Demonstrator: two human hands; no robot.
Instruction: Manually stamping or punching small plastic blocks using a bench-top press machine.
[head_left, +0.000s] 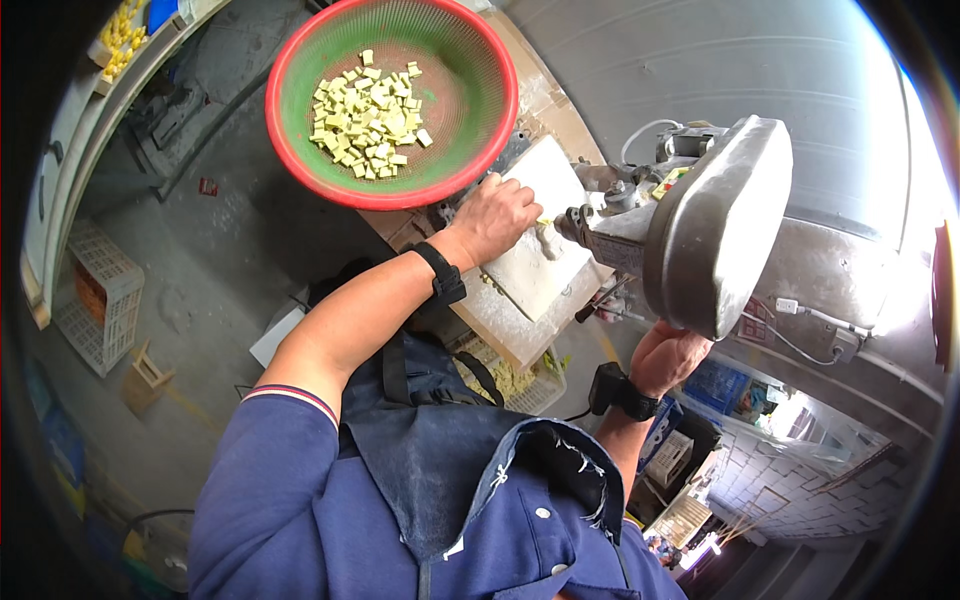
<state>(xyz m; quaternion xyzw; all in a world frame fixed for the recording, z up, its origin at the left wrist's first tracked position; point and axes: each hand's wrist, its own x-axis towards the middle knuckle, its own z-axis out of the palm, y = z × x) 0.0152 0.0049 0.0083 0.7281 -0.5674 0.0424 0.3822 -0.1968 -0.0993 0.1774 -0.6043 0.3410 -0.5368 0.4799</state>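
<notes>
My left hand (492,217) rests over the white board (545,285), its fingers closed just left of the chuck of a drill press (575,225). A bit of yellow-green shows by the fingertips; what they pinch is mostly hidden. Below the machine's rounded metal belt cover (715,240), my right hand (668,358) is closed, and the cover's edge hides whatever it may grip. Beyond my left hand stands a green mesh basin with a red rim (290,165), holding many small pale yellow-green blocks (370,118).
The wooden worktop (520,345) carries the board and machine. Under its near edge sits a crate of yellow-green pieces (515,385). A plastic crate (115,300) and a small wooden stool (147,382) stand on the floor at left. Cables (800,345) run along the right.
</notes>
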